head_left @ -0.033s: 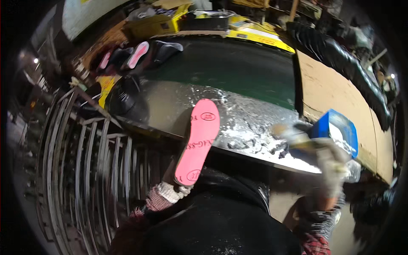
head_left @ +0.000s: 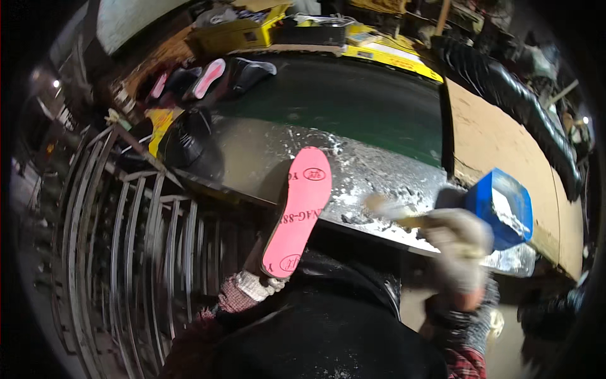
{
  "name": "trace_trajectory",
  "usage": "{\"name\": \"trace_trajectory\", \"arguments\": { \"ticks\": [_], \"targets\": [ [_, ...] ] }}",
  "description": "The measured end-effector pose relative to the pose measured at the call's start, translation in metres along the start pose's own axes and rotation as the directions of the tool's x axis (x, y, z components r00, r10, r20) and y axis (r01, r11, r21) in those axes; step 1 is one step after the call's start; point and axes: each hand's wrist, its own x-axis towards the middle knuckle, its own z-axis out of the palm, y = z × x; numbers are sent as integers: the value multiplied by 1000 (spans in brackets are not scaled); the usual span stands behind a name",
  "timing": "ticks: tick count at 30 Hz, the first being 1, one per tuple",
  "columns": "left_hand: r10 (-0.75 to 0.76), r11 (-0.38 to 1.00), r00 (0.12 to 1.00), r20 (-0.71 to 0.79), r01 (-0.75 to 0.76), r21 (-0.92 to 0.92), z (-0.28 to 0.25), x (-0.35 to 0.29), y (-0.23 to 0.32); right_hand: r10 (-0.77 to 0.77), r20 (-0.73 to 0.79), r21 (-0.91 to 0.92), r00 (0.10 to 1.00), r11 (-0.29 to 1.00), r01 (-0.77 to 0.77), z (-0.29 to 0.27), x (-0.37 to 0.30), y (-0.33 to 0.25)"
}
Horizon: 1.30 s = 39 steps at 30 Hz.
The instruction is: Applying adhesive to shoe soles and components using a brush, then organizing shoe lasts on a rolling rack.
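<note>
My gloved left hand (head_left: 252,288) is closed round the heel end of a pink insole (head_left: 299,208), printed face up, at the table's near edge. A darker edge shows along its side; what lies underneath is hidden. At the right, my gloved right hand (head_left: 459,237) grips a brush (head_left: 409,222), smeared by motion. Its tip points left, over the white-smeared metal part of the table (head_left: 252,148). Just right of that hand stands a blue open container (head_left: 481,211) with white paste inside and on its rim.
Black shoe uppers (head_left: 189,139) stand at the table's left, with several pink-soled ones farther back. A metal rack (head_left: 136,252) stands at the lower left. Cardboard (head_left: 489,136) lies on the right, beside a row of black shiny pieces (head_left: 505,95). Yellow boxes (head_left: 243,36) line the back.
My right hand has moved left with the brush, away from the blue container and over the smeared metal. My left hand and the insole have stayed nearly in place.
</note>
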Motion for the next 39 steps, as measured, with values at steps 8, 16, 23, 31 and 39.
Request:
{"name": "trace_trajectory", "arguments": {
  "ticks": [8, 16, 23, 31, 39],
  "targets": [
    [28, 991, 1000, -4, -29, -132, -9, 0, 3, 215, 100, 512, 971, 826, -236, 109, 92, 36],
    [-4, 986, 1000, -3, 3, -167, -6, 3, 6, 123, 65, 421, 990, 897, -139, 99, 111, -1],
    [10, 991, 986, 165, 13, -134, 0, 15, 6, -468, 377, 171, 799, 883, 437, 97, 63, -51],
    [76, 997, 918, 390, -60, -52, 11, -5, -1, -305, 376, 382, 875, 911, 153, 96, 15, -50],
    [-2, 977, 910, 414, 90, -194, -18, 18, 9, 24, 389, 489, 921, 842, -228, 73, -6, -23]
  ]
}}
